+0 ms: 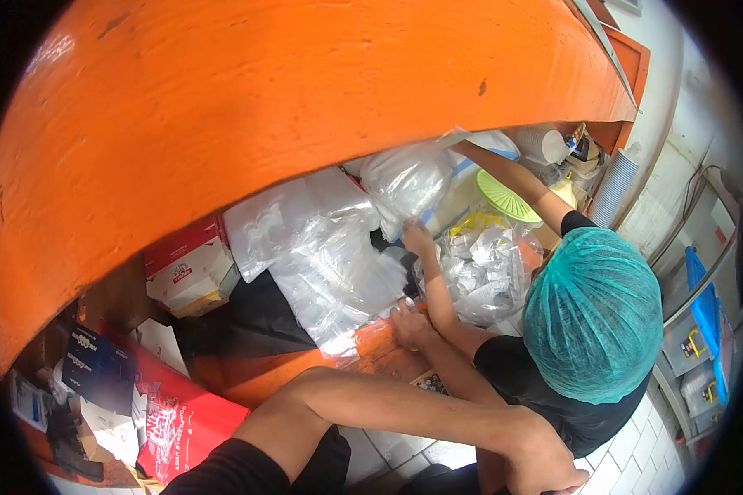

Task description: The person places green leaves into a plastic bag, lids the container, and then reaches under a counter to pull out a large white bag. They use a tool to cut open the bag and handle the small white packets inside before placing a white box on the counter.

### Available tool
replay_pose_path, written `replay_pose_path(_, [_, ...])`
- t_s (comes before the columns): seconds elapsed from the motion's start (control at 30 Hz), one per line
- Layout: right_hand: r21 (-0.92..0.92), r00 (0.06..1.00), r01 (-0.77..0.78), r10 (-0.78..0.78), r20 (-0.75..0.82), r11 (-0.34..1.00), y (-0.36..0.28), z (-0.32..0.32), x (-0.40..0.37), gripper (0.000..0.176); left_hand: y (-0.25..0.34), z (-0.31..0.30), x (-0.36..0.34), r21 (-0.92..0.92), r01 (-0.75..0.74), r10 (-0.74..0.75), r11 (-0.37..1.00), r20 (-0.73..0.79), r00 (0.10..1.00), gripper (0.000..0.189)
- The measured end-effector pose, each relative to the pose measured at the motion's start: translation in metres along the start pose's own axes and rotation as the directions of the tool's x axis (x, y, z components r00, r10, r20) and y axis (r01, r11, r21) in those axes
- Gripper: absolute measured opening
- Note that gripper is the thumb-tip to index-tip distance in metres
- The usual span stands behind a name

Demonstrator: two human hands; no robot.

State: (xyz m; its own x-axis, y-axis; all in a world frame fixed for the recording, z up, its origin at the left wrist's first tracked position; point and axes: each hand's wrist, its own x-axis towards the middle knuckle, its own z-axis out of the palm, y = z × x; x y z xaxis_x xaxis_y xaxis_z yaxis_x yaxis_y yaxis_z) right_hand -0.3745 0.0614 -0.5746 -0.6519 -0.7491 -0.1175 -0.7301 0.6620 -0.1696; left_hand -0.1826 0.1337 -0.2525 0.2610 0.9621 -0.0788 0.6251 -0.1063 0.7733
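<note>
My right hand (410,324) rests at the orange ledge (384,351), its fingers apart and their tips beside the edge of clear plastic bags (330,272). The bags lie in a loose, shiny pile inside the orange cabinet. My left forearm crosses over my right one, and my left hand (545,458) hangs low near the bottom edge of the view. Most of its fingers are hidden or cut off. Across from me, a co-worker's hand (419,238) touches a bundle of clear bags (413,177); the other hand is hidden behind the bags under the cabinet top.
A co-worker in a green hairnet (594,313) crouches at the right. Nearby are a bag of crumpled silvery pieces (487,268), a lime-green lid (508,196) and stacked cups (617,186). Red printed boxes (182,421) stand left. The orange cabinet top (289,91) overhangs everything.
</note>
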Motion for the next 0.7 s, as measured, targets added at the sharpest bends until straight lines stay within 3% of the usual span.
replay_pose_path(0.53, [-0.036,0.997,0.021,-0.024,-0.068,0.999,0.002,0.013,0.002,0.042,-0.007,0.003,0.005,0.005,0.012,-0.012,1.0,-0.013,1.0,0.062])
replay_pose_path(0.6, [-0.11,0.981,0.061,-0.08,-0.179,0.992,0.004,0.016,0.004,0.034,-0.008,0.002,0.006,0.016,0.0,0.001,1.0,-0.024,1.0,0.062])
replay_pose_path(0.7, [-0.146,0.99,0.052,-0.07,-0.122,0.988,0.001,0.012,0.005,0.038,-0.01,0.002,0.007,0.009,-0.008,0.008,1.0,-0.033,0.999,0.062])
